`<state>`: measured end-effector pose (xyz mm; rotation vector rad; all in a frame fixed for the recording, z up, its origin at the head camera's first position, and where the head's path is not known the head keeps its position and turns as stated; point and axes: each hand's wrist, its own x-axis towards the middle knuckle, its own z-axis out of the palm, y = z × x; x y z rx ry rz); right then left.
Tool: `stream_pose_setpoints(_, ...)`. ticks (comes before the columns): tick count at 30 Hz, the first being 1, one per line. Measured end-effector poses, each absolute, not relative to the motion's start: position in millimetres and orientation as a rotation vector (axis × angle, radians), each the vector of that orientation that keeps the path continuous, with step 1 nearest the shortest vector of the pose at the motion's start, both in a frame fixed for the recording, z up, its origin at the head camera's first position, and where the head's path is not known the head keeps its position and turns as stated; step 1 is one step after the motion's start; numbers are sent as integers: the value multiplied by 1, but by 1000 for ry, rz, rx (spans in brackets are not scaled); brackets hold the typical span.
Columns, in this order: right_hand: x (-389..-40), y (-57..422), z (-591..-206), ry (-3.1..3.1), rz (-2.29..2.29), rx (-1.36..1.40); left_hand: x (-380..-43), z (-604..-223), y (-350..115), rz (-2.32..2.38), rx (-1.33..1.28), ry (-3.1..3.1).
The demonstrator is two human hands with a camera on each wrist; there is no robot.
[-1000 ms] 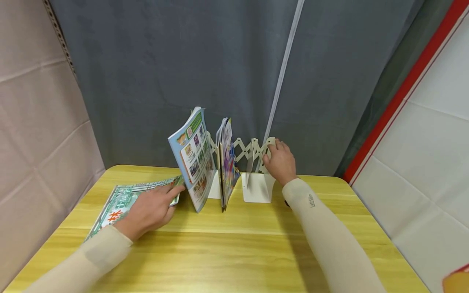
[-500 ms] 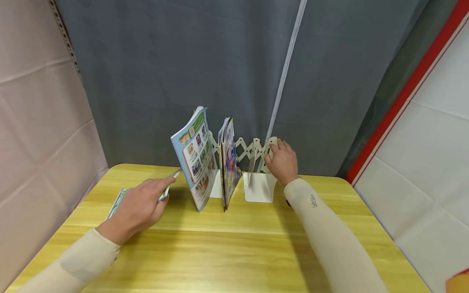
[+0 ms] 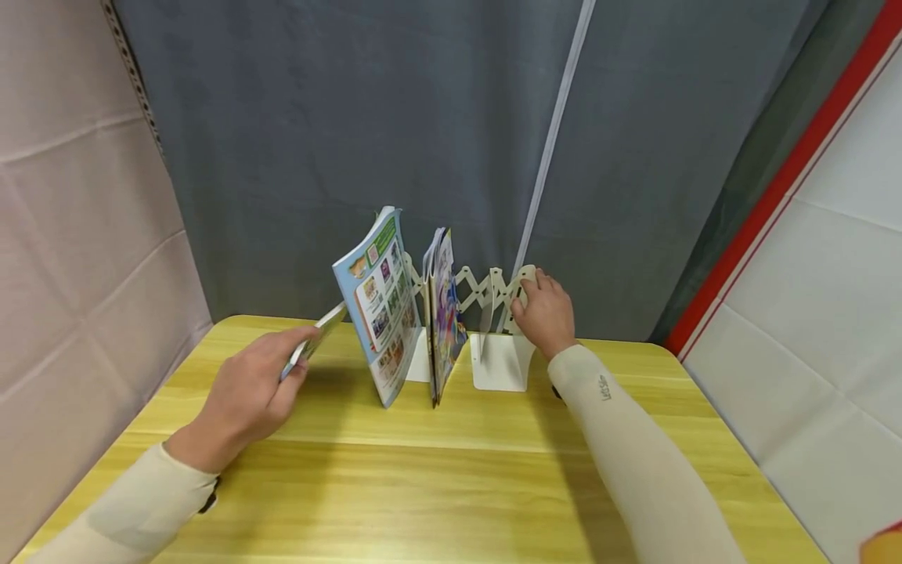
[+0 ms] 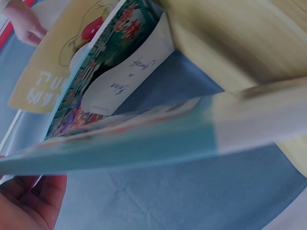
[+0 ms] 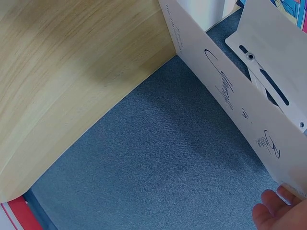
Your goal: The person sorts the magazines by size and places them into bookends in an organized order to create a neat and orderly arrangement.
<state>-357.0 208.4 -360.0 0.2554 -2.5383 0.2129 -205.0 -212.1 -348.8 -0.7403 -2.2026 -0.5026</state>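
My left hand (image 3: 247,392) grips a thin magazine (image 3: 312,342) by its edge, holding it raised and nearly edge-on over the table's left side. Its pale blue edge (image 4: 120,152) crosses the left wrist view, blurred. My right hand (image 3: 546,313) holds the top of the right end panel of a white expandable bookend (image 3: 500,366). That panel (image 5: 230,100), with handwriting-style lettering, fills the right of the right wrist view. A blue-bordered magazine (image 3: 384,305) leans left at the bookend's left end. Several thin magazines (image 3: 442,313) stand upright nearer the middle.
The bookend's zigzag lattice (image 3: 475,290) links its panels along the back. Behind the wooden table (image 3: 451,486) hangs a grey curtain (image 3: 338,141). Pale cloth walls flank both sides, and a yellow-red object (image 3: 881,544) shows at lower right.
My left hand has lifted the green-covered magazine off the table, tilted it edge-on and drawn it slightly left. My right hand has stayed on the bookend panel.
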Motion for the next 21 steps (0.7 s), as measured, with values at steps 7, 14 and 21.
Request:
stream_pose_setpoints(7, -358, 209, -361, -2539, 242, 256, -196, -339, -213, -605, -705, -2112)
stream_pose_setpoints(14, -360, 211, -362, -2526, 241, 252, -188, -335, -214, -667, -662, -1984)
stream_pose_setpoints(21, -360, 210, -362, -2538, 245, 251, -183, -327, -218, -710, -612, -1941)
